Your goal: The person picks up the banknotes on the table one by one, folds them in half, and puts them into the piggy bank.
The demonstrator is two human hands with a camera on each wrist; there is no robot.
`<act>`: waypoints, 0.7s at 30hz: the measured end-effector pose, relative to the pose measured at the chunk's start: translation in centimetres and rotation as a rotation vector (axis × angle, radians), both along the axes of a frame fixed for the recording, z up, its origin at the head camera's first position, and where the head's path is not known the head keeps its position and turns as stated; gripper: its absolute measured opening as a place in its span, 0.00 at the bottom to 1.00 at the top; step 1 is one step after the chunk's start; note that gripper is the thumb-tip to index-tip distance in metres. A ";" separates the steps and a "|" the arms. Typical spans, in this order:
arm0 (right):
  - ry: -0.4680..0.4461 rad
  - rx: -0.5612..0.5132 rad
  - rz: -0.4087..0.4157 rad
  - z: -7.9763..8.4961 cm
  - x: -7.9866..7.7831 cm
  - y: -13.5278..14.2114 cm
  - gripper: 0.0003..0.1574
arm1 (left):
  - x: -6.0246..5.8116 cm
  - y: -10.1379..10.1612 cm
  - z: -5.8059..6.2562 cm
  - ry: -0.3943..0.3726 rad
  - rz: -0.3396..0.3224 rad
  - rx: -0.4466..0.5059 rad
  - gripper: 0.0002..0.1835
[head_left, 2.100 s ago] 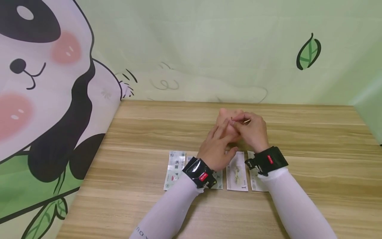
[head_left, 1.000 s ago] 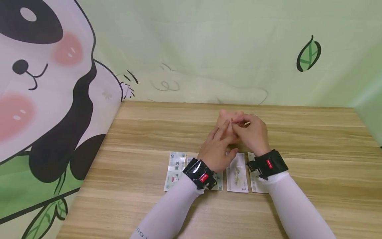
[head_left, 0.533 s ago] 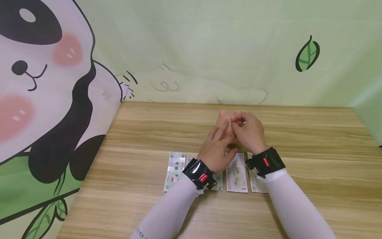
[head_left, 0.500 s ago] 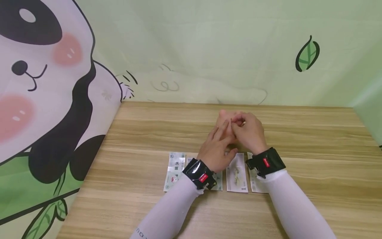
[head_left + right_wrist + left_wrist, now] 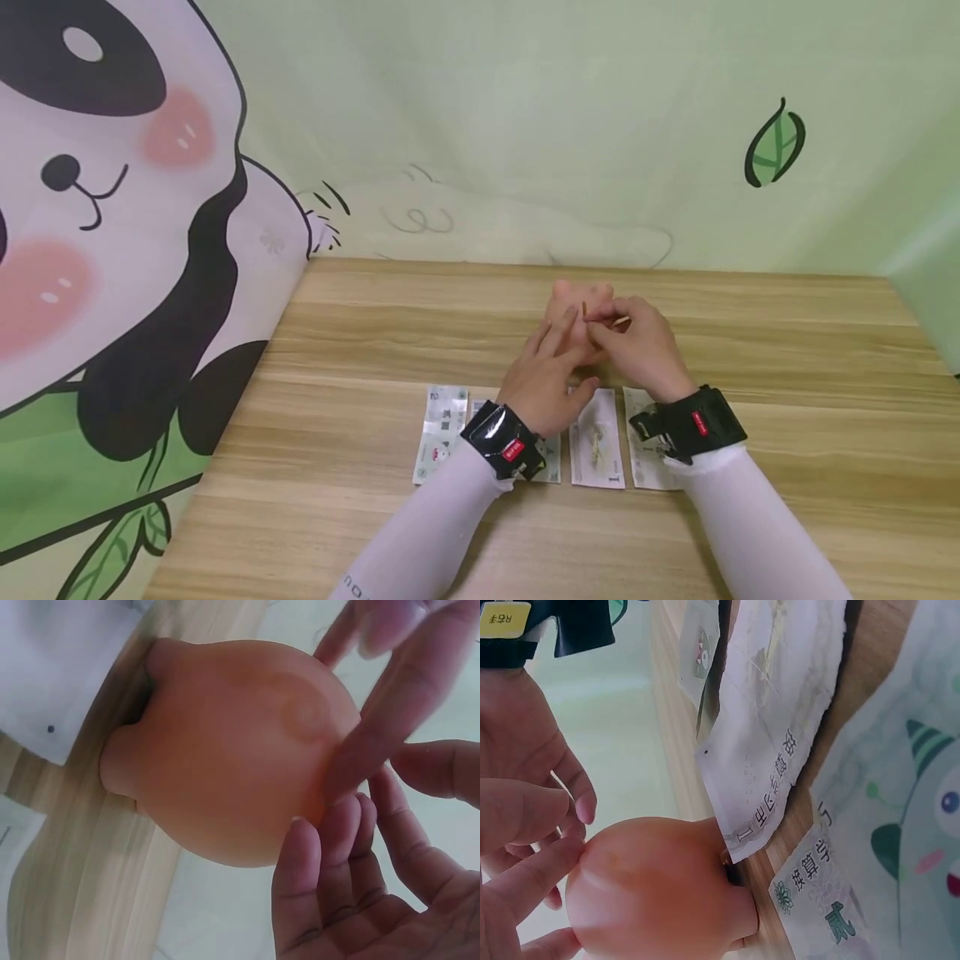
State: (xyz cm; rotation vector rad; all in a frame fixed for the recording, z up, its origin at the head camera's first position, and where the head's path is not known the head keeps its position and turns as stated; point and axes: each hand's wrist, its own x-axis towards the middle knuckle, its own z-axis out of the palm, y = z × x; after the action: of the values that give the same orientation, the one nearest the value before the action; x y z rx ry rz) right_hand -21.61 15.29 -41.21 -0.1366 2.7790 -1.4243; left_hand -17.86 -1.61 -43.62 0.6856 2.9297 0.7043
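An orange-pink piggy bank (image 5: 577,294) stands on the table, its curled tail showing in the right wrist view. My left hand (image 5: 538,379) lies on its left side with fingers outstretched, and the fingertips touch its top. My right hand (image 5: 643,346) is over its right side, fingers loosely bent, thumb and forefinger beside the narrow slot (image 5: 584,309) on its back. I see nothing between those fingers. In front of the piggy bank lies a row of play banknotes: a green 2 note (image 5: 441,433), a pale 1 note (image 5: 597,437) and others partly hidden under my wrists.
The wooden table (image 5: 825,400) runs back to a pale green cloth wall (image 5: 525,100). A printed panda (image 5: 135,250) covers the left-hand backdrop. Black straps (image 5: 705,422) circle both wrists over white sleeves.
My right hand has drawn slightly right and toward me, so more of the slot shows. My left hand keeps its place on the piggy bank. The view has tilted up a little.
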 end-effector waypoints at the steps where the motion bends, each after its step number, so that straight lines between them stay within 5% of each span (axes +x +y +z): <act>1: -0.005 -0.008 0.006 0.1 0.1 0.1 0.15 | 0.0 0.0 0.0 -0.001 0.000 0.000 0.24; 14: -0.096 -0.056 0.046 0.8 3.3 3.2 0.32 | -0.1 -0.2 0.1 -0.082 0.008 0.127 0.33; 21: -0.129 -0.061 0.032 0.6 5.1 5.8 0.33 | 0.7 0.0 2.2 -0.104 -0.005 0.249 0.33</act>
State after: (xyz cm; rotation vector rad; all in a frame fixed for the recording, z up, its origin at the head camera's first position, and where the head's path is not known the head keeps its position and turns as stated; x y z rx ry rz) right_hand -16.53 21.05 -40.63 -0.0864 2.6199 -1.4564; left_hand -17.19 -1.57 -41.39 0.6520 2.7721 1.0828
